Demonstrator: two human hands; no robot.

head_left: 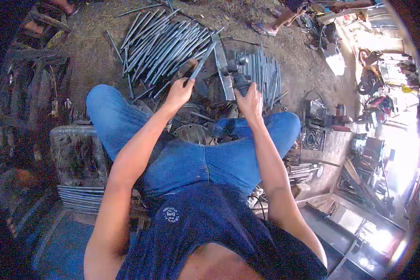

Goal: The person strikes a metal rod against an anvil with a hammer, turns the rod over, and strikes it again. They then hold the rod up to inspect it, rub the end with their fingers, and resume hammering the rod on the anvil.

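My left hand [179,94] is closed on the lower end of a metal rod [203,61], which slants up and to the right. Beside that rod lies a brownish block [187,68]. My right hand [250,101] wraps round the body of a dark angle grinder [241,84], whose head points away from me next to a flat metal strip [225,70]. The grinder's disc cannot be made out. A large loose pile of metal rods [165,46] lies on the ground ahead to the left, and a neater row of rods [267,77] lies right of the grinder.
A sandalled foot [265,29] of another person stands ahead to the right. A dark, worn container [79,156] is by my left knee, with rods [82,198] below it. Toolbox-like metal gear [316,112] sits to the right; motorbikes [378,109] stand farther off.
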